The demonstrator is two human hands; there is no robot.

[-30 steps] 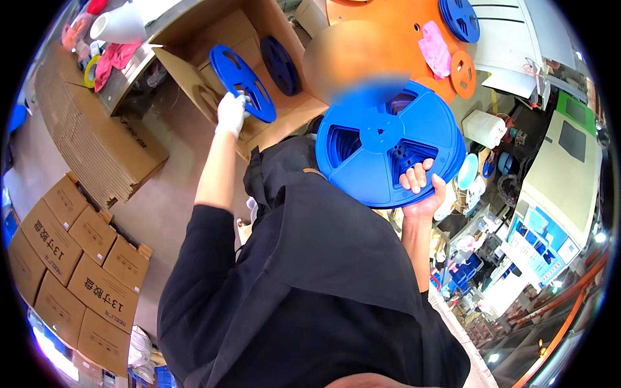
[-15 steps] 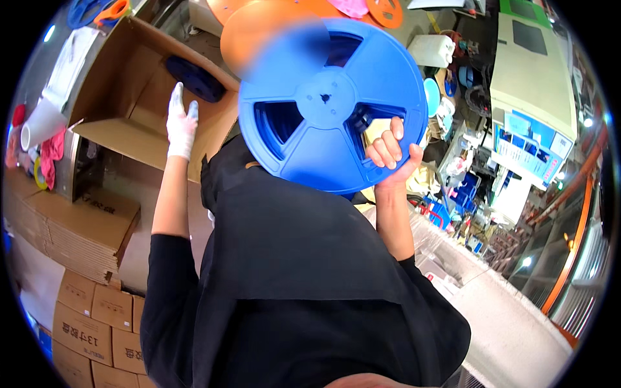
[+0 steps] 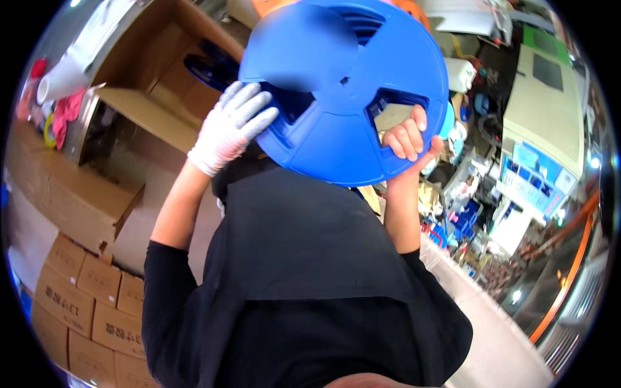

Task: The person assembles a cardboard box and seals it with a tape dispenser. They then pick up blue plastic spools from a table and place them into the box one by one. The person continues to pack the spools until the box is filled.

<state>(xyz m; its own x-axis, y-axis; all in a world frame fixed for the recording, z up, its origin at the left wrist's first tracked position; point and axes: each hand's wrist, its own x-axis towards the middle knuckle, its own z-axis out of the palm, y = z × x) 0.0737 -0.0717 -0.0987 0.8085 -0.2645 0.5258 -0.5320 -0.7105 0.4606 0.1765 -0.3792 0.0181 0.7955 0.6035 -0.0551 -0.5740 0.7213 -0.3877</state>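
A large blue plastic reel (image 3: 336, 145) with a small central hole and wide cut-out windows is held up in front of me. Through the upper window, several blue layers show behind its face. My right hand (image 3: 411, 139) is bare; its fingers hook through the right window and the thumb lies outside the rim. My left hand (image 3: 236, 126), in a white glove, is at the reel's left rim with fingers stretched out and slightly spread, seeming to touch it. Another dark blue reel (image 3: 206, 70) is inside the open cardboard box (image 3: 145, 119) at the left.
A stack of flattened cardboard (image 3: 84, 200) lies below the box, with several closed cartons (image 3: 68, 301) lower left. A white roll (image 3: 61, 81) and a pink cloth (image 3: 66, 113) are at far left. Orange pieces show behind the reel. A pale green machine (image 3: 540, 97) stands at right.
My left hand has moved right, from beside the box to the reel's left rim. The reel, still in my right hand, has shifted slightly right and tilted. The whole view has turned a little.
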